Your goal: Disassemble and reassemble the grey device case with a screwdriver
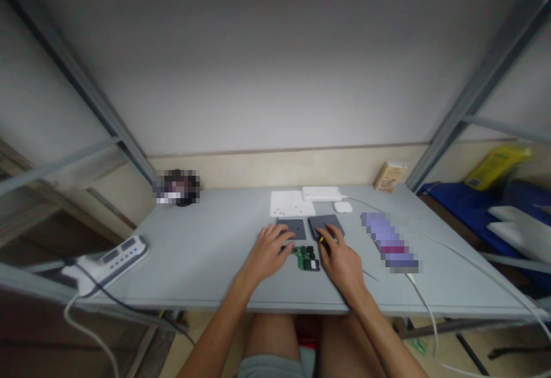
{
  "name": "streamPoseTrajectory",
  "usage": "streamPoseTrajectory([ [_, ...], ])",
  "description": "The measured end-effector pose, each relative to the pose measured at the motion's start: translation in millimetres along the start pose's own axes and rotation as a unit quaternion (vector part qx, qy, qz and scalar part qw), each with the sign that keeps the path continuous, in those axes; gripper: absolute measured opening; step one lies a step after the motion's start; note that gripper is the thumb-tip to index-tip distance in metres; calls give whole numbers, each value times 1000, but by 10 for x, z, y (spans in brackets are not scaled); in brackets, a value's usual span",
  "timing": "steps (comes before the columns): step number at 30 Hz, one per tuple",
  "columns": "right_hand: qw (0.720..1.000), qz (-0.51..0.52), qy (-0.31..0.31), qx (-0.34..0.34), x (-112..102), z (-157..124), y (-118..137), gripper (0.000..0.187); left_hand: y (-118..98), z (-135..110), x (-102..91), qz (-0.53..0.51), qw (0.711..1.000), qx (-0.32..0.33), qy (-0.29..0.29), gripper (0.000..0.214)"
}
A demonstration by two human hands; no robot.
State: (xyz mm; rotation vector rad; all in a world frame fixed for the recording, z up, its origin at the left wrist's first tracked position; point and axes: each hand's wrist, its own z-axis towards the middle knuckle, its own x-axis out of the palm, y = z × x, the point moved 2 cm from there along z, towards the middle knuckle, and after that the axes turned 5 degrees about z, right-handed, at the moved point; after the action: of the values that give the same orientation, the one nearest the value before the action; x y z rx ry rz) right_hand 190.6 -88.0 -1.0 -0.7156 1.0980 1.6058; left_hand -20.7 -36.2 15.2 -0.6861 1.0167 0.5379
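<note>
My left hand [269,253] is open with its fingers spread, fingertips over the left edge of a thin dark plate [298,228]. Its thumb reaches toward a green circuit board [300,256] with black parts, which lies on the table between my hands. My right hand [342,260] is closed around a black-and-yellow screwdriver [321,239], mostly hidden by the palm; a thin shaft shows out on the hand's right side. Those right fingertips rest at a dark flat case [328,224]. Whether they press on it I cannot tell.
Behind the plate, white paper [293,203] carries several tiny dark screws. A white power strip [322,193], a small white case [343,207] and a blurred-out phone [387,240] lie nearby. Another power strip [114,263] sits left; a small box [391,177] stands back right. Cables cross the right side.
</note>
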Motion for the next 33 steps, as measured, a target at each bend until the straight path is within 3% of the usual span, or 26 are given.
streamPoseTrajectory([
  [3,1000,1,4,-2,14,-3,-9,40,167,88,-39,2,1000,-24,-1,24],
  [6,1000,3,4,-6,28,-1,-21,40,313,147,-22,-11,1000,-8,12,21],
  [9,1000,6,1,-10,27,1,-26,39,398,141,61,-52,999,-3,-14,24],
  [15,1000,10,-1,-16,3,-6,-19,39,433,52,201,-77,995,-35,-59,24],
  [33,1000,23,-2,-14,10,-4,-24,38,499,6,220,-80,992,-56,-77,25],
])
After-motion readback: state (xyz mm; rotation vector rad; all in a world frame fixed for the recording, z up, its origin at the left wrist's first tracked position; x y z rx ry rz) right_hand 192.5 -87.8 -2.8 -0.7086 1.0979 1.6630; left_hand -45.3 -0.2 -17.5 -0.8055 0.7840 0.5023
